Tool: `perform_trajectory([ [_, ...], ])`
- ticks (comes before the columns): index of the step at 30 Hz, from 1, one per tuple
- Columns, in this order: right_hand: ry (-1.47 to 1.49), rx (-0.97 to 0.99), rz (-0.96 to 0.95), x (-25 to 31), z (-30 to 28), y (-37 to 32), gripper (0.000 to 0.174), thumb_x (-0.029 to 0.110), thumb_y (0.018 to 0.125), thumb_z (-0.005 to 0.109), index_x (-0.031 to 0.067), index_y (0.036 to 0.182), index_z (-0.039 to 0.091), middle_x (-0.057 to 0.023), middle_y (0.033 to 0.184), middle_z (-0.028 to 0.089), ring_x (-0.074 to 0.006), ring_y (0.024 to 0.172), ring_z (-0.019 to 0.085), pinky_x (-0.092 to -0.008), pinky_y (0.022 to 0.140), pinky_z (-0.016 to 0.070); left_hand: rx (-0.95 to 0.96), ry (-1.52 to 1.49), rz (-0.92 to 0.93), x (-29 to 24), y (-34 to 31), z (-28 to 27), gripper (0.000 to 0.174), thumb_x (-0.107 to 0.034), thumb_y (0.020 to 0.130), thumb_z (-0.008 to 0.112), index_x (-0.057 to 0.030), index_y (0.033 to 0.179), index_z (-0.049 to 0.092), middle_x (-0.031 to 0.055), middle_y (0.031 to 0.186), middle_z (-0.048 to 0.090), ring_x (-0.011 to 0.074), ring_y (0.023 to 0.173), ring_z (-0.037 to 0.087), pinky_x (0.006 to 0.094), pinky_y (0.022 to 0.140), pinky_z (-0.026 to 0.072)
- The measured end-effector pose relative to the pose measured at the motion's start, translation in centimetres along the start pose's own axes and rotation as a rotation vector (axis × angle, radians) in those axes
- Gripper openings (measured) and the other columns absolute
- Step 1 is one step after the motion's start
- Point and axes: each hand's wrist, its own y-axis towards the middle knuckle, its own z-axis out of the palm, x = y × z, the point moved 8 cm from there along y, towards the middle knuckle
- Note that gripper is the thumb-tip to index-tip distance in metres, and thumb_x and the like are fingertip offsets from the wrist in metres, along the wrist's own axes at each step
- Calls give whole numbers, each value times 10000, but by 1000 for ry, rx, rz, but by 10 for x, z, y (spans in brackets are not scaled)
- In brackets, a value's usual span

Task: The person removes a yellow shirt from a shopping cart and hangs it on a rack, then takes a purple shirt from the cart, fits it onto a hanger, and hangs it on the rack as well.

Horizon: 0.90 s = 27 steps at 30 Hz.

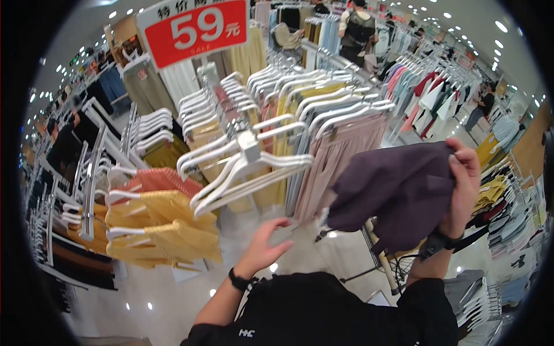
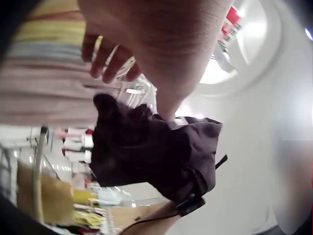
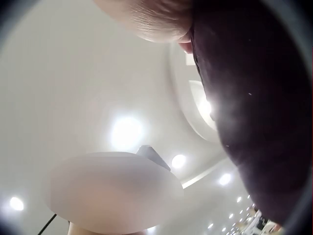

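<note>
Hangers, white and crowded, front the pink trousers. The right hand grips a dark purple garment, bunched just left of its palm; the left hand hovers below the hangers, fingers relaxed, holding nothing. A red sign reads "59元", its smaller print perhaps "SALE".

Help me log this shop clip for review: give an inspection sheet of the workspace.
Surface: pale glossy floor, ceiling lights reflected.
Job's things: dark purple garment, held up, bunched.
Clutter: empty white hangers; yellow knit tops on a rack.
Hands: right hand grips the garment; left hand open, raised below the hangers, holding nothing.
Cables: thin black cord below the right wrist.
Surroundings: red 59 sign, clothes racks, shoppers.
</note>
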Motion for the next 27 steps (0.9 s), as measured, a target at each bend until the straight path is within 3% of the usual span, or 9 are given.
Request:
perform_trajectory([
  [4,86,252,286,-57,64,-47,100,-41,864,558,23,935,591,-132,1117,633,-164,980,580,-284,906,439,178,-593,-288,56,-11,63,646,-269,917,636,-17,1438,348,103,1432,451,220,1267,492,371,1086,378],
  [6,202,469,420,-81,92,-76,121,-64,831,575,24,912,595,-122,1066,635,-164,978,581,-289,907,435,200,-1302,-534,44,-13,66,534,-293,989,524,-27,1427,373,107,1433,445,242,1258,495,384,1090,380],
  [10,173,887,594,-127,129,-141,223,-102,791,548,10,966,628,-91,1030,614,-184,1020,571,-303,926,426,312,-267,-160,59,-2,53,534,-302,1003,493,-43,1451,358,145,1458,419,252,1309,463,404,1140,322],
  [12,-34,1104,540,-138,135,-166,285,-75,777,540,12,1032,634,-66,1056,593,-191,1023,563,-309,933,423,125,-1444,-261,84,-5,45,547,-397,1030,385,-52,1453,358,138,1466,417,273,1312,460,427,1138,320],
  [16,-146,1112,532,-162,122,-197,326,-68,762,557,17,1069,624,-78,1115,574,-203,1053,557,-322,965,415,74,-1814,-471,84,-12,40,558,-417,1039,323,-41,1449,359,127,1447,444,285,1301,470,435,1120,351],
  [18,-26,856,569,-177,106,-200,369,-71,765,560,15,1121,599,-83,1192,547,-190,1113,537,-322,993,407,-84,-1645,-569,87,-17,35,495,-325,999,512,-41,1396,428,132,1395,491,280,1243,512,433,1093,383],
  [22,147,418,922,-217,80,-213,544,-55,835,537,13,1361,422,-101,1315,490,-171,1207,488,-318,1040,376,-139,-1215,-541,90,-38,28,535,-332,1021,447,-41,1459,349,128,1447,451,281,1297,477,401,1072,412],
  [24,226,412,926,-246,81,-217,528,91,948,504,24,1442,332,-129,1378,477,-201,1242,494,-347,1070,370,149,1,-118,94,-51,23,580,-300,982,531,-43,1466,340,129,1431,468,289,1278,494,384,1054,427],
  [27,929,480,1493,-263,107,-247,484,267,1040,404,10,1445,340,-139,1453,435,-222,1286,479,-376,1064,408,153,245,55,30,-49,26,594,-328,938,580,-44,1429,403,130,1424,465,291,1295,467,381,1087,379],
])
